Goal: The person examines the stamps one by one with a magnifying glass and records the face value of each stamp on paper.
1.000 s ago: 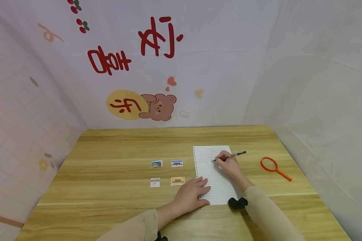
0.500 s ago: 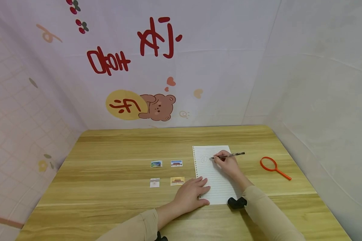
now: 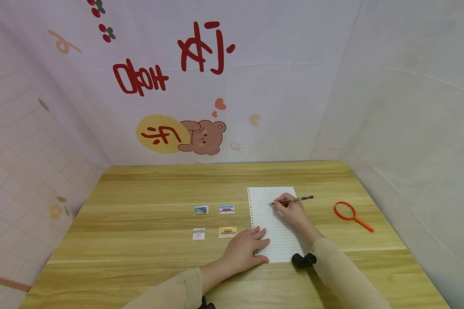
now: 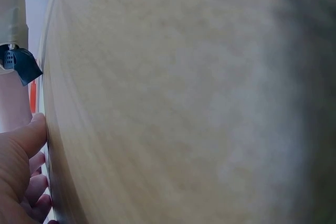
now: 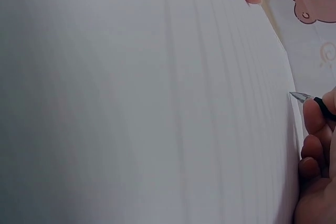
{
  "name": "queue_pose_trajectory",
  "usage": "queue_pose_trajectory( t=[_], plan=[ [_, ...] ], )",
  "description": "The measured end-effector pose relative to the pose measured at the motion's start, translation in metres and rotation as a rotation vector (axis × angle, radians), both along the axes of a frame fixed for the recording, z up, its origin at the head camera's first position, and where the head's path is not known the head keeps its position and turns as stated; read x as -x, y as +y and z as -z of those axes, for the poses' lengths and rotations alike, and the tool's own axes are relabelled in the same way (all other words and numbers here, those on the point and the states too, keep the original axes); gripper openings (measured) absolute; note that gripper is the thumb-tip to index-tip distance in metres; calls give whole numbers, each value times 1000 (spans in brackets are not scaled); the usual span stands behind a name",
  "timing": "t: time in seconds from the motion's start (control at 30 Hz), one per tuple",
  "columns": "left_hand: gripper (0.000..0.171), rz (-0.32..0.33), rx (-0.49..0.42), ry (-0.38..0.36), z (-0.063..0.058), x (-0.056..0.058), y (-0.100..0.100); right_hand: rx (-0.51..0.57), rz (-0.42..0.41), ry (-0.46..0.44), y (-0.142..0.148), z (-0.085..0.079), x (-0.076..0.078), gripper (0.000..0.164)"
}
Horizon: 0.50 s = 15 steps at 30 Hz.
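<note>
A lined sheet of paper [image 3: 280, 240] with holes down its left edge lies on the wooden table. My right hand [image 3: 291, 211] pinches a dark pen [image 3: 302, 198], its tip at the upper part of the sheet beside some faint written marks. The right wrist view shows the pen's pointed tip [image 5: 300, 96] against the paper, the fingers curled round the barrel. My left hand [image 3: 245, 251] rests spread on the sheet's lower left edge. Just left of it lies a yellow stamp [image 3: 227, 232] picturing a building.
Further stamps lie to the left: a blue-and-red one [image 3: 226, 209], a green landscape one [image 3: 201, 210] and a pale grey one [image 3: 199, 234]. A red-orange magnifying glass [image 3: 353, 216] lies right of the paper. Cloth walls [image 3: 278, 86] surround the table's back and sides.
The pen tip has shifted slightly left and up on the paper since a second ago, the right hand moving with it. My left hand stays in place.
</note>
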<state>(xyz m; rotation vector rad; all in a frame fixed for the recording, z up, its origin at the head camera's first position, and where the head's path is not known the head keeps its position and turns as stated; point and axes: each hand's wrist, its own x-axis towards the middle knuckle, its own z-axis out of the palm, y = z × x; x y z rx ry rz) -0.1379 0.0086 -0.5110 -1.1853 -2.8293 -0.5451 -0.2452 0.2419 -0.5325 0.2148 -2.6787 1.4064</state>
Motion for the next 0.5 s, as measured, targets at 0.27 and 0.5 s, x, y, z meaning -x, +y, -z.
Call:
queue_pose_trajectory(
  t=[0.27,0.5],
  plan=[
    [52,-3,3,-6,1,0,0,13,-43,-21,1,-1,-1,5],
    [52,0,4,-3,1,0,0,43,-91,-40,2,0,1,7]
  ],
)
